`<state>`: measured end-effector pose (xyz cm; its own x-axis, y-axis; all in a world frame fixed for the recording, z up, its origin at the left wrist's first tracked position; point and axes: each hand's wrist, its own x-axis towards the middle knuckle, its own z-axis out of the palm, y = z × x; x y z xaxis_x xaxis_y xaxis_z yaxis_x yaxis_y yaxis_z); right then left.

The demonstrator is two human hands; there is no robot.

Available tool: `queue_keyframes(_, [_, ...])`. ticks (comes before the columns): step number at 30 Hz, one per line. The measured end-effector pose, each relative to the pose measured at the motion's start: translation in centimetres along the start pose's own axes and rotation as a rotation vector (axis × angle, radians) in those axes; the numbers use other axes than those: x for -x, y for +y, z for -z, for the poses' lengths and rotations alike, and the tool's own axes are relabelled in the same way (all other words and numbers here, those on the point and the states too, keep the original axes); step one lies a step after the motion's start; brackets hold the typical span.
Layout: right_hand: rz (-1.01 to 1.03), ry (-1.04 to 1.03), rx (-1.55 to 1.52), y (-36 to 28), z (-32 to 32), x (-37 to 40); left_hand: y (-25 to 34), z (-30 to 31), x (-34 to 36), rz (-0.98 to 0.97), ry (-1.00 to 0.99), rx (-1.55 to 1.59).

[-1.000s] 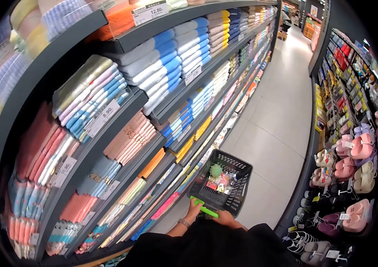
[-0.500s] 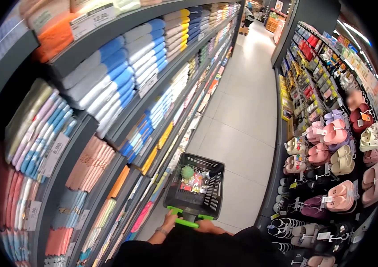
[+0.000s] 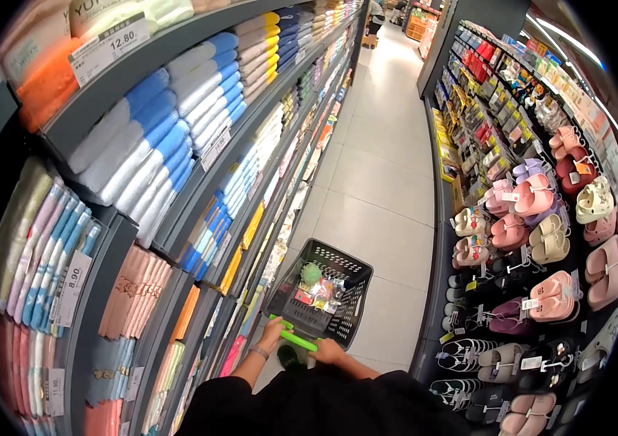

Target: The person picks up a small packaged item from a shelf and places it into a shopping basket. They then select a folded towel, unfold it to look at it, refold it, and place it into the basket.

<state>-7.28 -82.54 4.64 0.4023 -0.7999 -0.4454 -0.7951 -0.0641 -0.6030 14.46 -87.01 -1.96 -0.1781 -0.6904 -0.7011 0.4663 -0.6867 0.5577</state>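
Note:
A black shopping basket (image 3: 352, 305) with slotted sides is in front of me, low over the floor. Its bright green handle (image 3: 299, 340) points towards my body. My left hand (image 3: 272, 335), with a band at the wrist, is closed around the handle's left end. Around the right end my right hand (image 3: 330, 352) is closed too. Inside the basket lie a round green item (image 3: 311, 274) and several small packaged goods (image 3: 321, 293), too small to name. One dark shoe (image 3: 289, 356) shows below the handle.
Shelves of folded towels (image 3: 203, 87) with price tags (image 3: 110, 48) line the left side. On the right hang slippers (image 3: 552, 296) and packaged goods (image 3: 487, 120). A tiled aisle (image 3: 378, 174) runs ahead between them, with a person (image 3: 375, 22) at its far end.
The view has shifted, so shelves and slippers sit further left. The basket has swung slightly, its handle now angled more to the left. Both hands remain on the handle, and a shoe has appeared.

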Motion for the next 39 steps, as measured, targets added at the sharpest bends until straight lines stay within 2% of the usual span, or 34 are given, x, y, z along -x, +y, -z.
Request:
queue_keyframes(8, [0.065, 0.051, 0.144, 4.9, 6.1, -3.0, 1.2, -5.0, -3.0, -0.014, -0.011, -0.024])
queue_keyframes(9, [-0.021, -0.018, 0.108, 5.2, 7.2, -3.2, 1.1, -5.2, -3.8, -0.016, -0.011, -0.025])
queue_keyframes(12, [-0.023, -0.008, 0.188, 6.3, 9.2, -4.5, 0.6, -6.0, -6.0, 0.005, -0.002, -0.04])
queue_keyframes(16, [0.007, -0.019, 0.188, 7.8, 10.8, -6.2, 0.3, -6.7, -8.5, -0.048, 0.038, 0.102])
queue_keyframes(17, [0.006, -0.074, 0.179, 8.0, 10.9, -6.5, 0.6, -6.8, -9.3, -0.045, 0.045, 0.151])
queue_keyframes(21, [0.099, -0.122, 0.11, 8.1, 11.7, -7.5, 2.0, -7.4, -9.5, -0.029, 0.108, 0.118])
queue_keyframes(24, [0.156, -0.137, 0.037, 9.1, 11.7, -7.5, 4.1, -10.4, -7.1, -0.024, 0.239, 0.164])
queue_keyframes(26, [0.218, -0.163, 0.011, 9.4, 12.2, -8.2, 2.7, -9.3, -8.1, -0.061, 0.253, 0.183])
queue_keyframes(28, [0.276, -0.197, 0.026, 9.4, 12.7, -8.3, 2.2, -9.3, -8.1, -0.076, 0.174, 0.203])
queue_keyframes(30, [0.292, -0.154, -0.048, 9.9, 12.9, -8.3, 1.9, -9.7, -7.7, -0.085, 0.202, 0.219])
queue_keyframes(32, [0.313, -0.205, -0.055, 10.5, 12.8, -8.9, 2.0, -10.3, -7.3, -0.1, 0.275, 0.21])
queue_keyframes(36, [0.283, -0.238, -0.096, 9.9, 13.9, -8.9, 3.2, -10.5, -6.8, -0.087, 0.348, -0.057])
queue_keyframes(38, [0.278, -0.249, -0.091, 10.0, 13.7, -9.0, 3.4, -7.9, -8.4, -0.118, 0.282, -0.809])
queue_keyframes(39, [0.276, -0.243, -0.098, 10.1, 13.8, -9.2, 3.8, -8.2, -7.0, -0.414, 0.424, -1.099])
